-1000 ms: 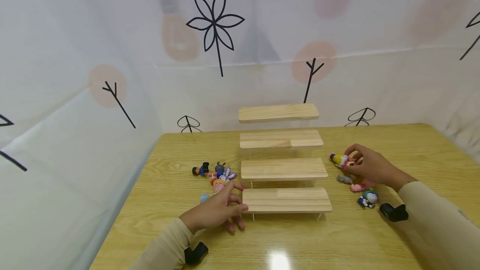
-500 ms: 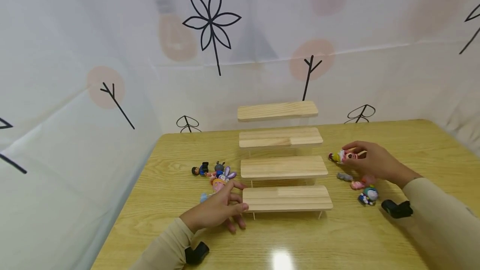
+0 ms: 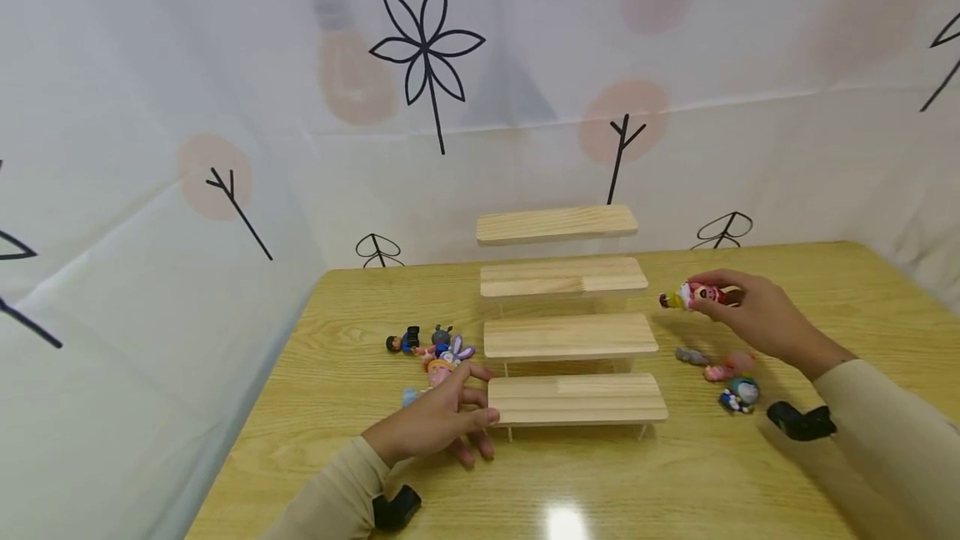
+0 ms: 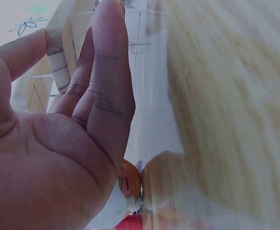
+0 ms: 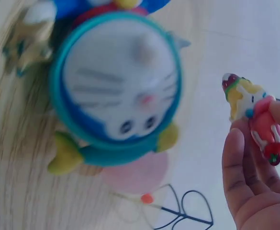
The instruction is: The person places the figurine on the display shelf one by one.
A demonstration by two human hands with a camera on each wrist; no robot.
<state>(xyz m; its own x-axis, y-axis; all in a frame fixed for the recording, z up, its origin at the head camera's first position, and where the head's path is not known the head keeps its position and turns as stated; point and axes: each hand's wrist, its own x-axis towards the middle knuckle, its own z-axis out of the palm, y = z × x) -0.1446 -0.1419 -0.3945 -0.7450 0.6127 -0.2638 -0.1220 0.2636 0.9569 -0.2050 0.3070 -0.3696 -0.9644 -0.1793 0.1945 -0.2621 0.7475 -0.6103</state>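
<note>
On the right, my right hand (image 3: 768, 319) pinches a small toy figurine (image 3: 701, 295) between thumb and fingers, raised above the table. It has a white face, yellow hair and a pink-red body, and lies sideways in the grip. My left hand (image 3: 442, 415) touches the left end of the lowest board of a tiered wooden display stand (image 3: 576, 400); its fingers look fairly straight in the left wrist view. Below the right hand lie a grey figurine (image 3: 692, 356), a pink one (image 3: 717, 373) and a blue-and-white cat figurine (image 5: 116, 81) in a teal hood.
Left of the stand lie several figurines, among them a dark-capped one (image 3: 403, 342) and a purple-eared rabbit (image 3: 455, 350). The wooden table (image 3: 360, 298) meets a patterned white cloth (image 3: 525, 157) behind. Black wrist mounts (image 3: 801, 422) hang below the sleeves.
My right hand has lifted the figurine off the table and drawn slightly up and right. The left hand stays at the stand's lowest board.
</note>
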